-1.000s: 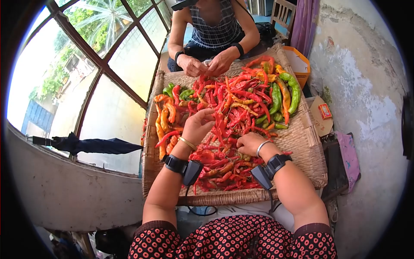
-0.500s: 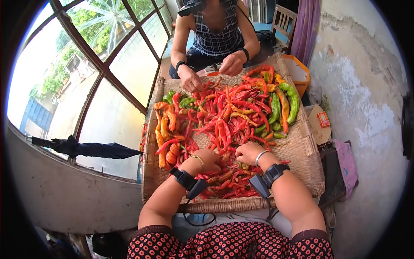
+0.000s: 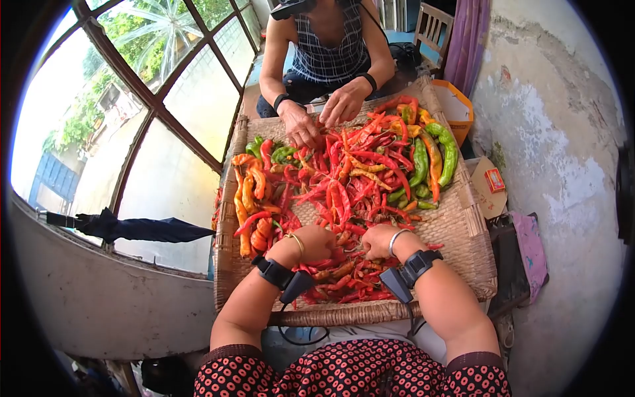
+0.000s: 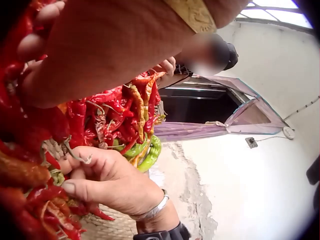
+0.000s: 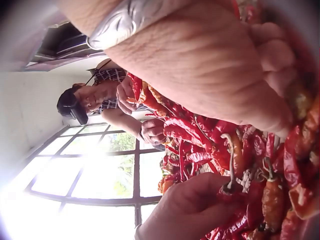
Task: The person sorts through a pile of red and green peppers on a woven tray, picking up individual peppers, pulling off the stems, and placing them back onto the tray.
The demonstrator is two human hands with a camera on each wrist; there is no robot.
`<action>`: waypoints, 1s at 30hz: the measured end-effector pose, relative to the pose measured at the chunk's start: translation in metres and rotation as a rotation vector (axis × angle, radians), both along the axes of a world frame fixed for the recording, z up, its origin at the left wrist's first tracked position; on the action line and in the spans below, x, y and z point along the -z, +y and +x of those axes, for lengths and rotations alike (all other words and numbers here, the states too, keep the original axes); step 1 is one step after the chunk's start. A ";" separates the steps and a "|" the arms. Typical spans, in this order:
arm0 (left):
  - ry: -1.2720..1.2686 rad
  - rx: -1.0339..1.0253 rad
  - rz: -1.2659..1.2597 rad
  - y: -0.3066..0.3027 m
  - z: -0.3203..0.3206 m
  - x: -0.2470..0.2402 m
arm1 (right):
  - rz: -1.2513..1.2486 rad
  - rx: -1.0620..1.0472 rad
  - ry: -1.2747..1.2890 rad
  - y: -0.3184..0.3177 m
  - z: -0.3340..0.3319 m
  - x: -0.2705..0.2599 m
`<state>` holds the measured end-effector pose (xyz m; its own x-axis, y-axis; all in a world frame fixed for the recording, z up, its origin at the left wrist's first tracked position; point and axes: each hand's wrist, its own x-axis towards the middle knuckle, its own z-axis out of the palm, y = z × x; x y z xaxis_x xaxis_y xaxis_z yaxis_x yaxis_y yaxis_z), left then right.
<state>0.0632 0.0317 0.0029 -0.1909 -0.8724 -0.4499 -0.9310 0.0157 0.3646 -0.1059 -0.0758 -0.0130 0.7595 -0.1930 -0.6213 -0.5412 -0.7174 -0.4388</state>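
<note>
Dried red chili peppers (image 3: 344,198) lie heaped over a woven tray (image 3: 450,231). Close together above the near part of the heap are my left hand (image 3: 314,243) and right hand (image 3: 379,241). In the right wrist view, the left hand's fingers curl round a red chili pepper (image 5: 235,196), its stem pointing up. The left wrist view shows my right thumb and fingers pinching a small greenish stem end (image 4: 57,177) among the peppers. Its pepper is partly hidden by the hand and the heap.
Across the tray, a person (image 3: 331,53) works in the far peppers with both hands. Orange peppers (image 3: 246,192) lie along the left side, green peppers (image 3: 448,155) at the far right. A folded umbrella (image 3: 145,228) points at the tray's left edge. A rough wall stands on the right.
My left hand has come back from the middle of the heap to beside the right hand, which stays near its place. The other person's hands parted, then came together over the far peppers.
</note>
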 end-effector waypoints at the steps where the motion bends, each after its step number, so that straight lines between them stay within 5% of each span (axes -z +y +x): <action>1: 0.115 -0.052 -0.060 0.000 0.002 -0.006 | 0.001 0.000 0.000 0.000 0.000 0.000; 6: 0.344 -0.237 -0.281 -0.010 0.016 -0.018 | -0.048 -0.029 -0.083 0.000 -0.001 0.003; 8: 0.544 -0.492 -0.569 -0.012 0.014 -0.017 | -0.037 -0.007 -0.099 0.000 -0.003 0.002; 10: 0.525 -0.559 -0.679 -0.012 0.005 -0.026 | -0.026 0.014 -0.116 0.000 -0.003 0.001; 12: 0.273 -0.387 -0.733 -0.011 0.003 -0.022 | -0.017 0.034 -0.138 0.002 -0.003 0.001; 14: 0.313 -0.309 -0.569 -0.007 -0.002 -0.018 | -0.035 0.026 -0.050 0.007 -0.002 -0.004; 16: 0.216 0.056 -0.388 -0.006 -0.008 -0.004 | -0.057 0.018 0.033 0.007 0.000 -0.004; 19: 0.157 0.032 -0.240 -0.004 -0.019 0.004 | -0.107 -0.015 0.062 0.007 0.001 0.004; 22: 0.258 0.057 -0.356 -0.004 -0.019 -0.001 | 0.052 0.033 -0.098 0.001 -0.001 -0.009; 26: 0.355 0.023 -0.386 -0.005 -0.020 -0.010 | 0.445 0.331 -0.301 -0.007 -0.008 -0.022; 30: 0.511 -0.224 -0.234 -0.005 -0.021 -0.005 | 0.567 0.415 -0.327 -0.008 -0.008 -0.021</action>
<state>0.0421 0.0270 0.0074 -0.1326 -0.9812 -0.1405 -0.6288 -0.0263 0.7771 -0.1138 -0.0838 0.0079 0.8562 -0.2210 -0.4670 -0.4965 -0.1020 -0.8620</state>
